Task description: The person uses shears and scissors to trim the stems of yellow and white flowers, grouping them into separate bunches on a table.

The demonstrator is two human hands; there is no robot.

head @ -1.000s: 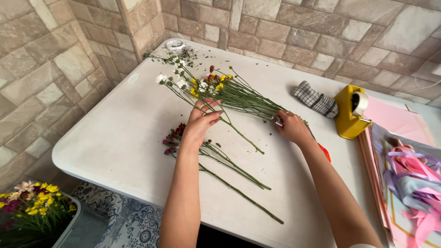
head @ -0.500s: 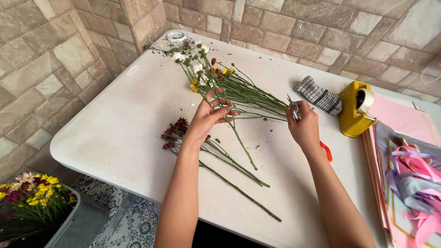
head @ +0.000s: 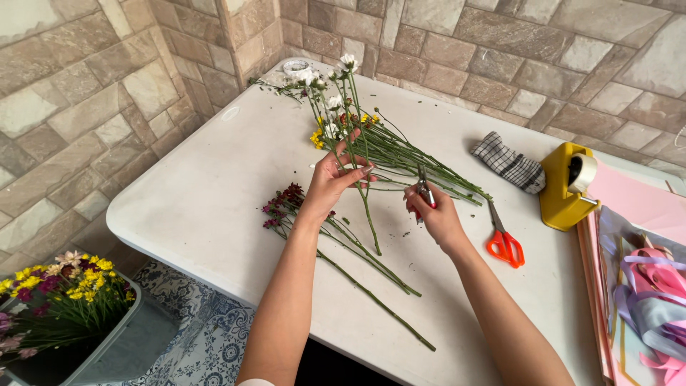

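My left hand (head: 334, 177) grips a long green flower stem (head: 363, 193) and holds it raised over the white table (head: 214, 193), its white bloom (head: 348, 63) pointing away from me. My right hand (head: 434, 214) is closed on small red-handled clippers (head: 423, 190), whose blades sit just right of that stem. Behind both hands a bundle of white and yellow flowers (head: 407, 159) lies on the table. Dark red flowers (head: 284, 204) with long stems lie under my left wrist.
Orange-handled scissors (head: 504, 241) lie right of my right hand. Farther right are a checked cloth (head: 509, 163), a yellow tape dispenser (head: 563, 187), pink wrapping sheets (head: 632, 204) and ribbons (head: 654, 286). A tub of mixed flowers (head: 64, 293) stands on the floor at lower left.
My left hand has lifted one stem off the bundle and drawn it toward me. My right hand has come in beside it with the clippers.
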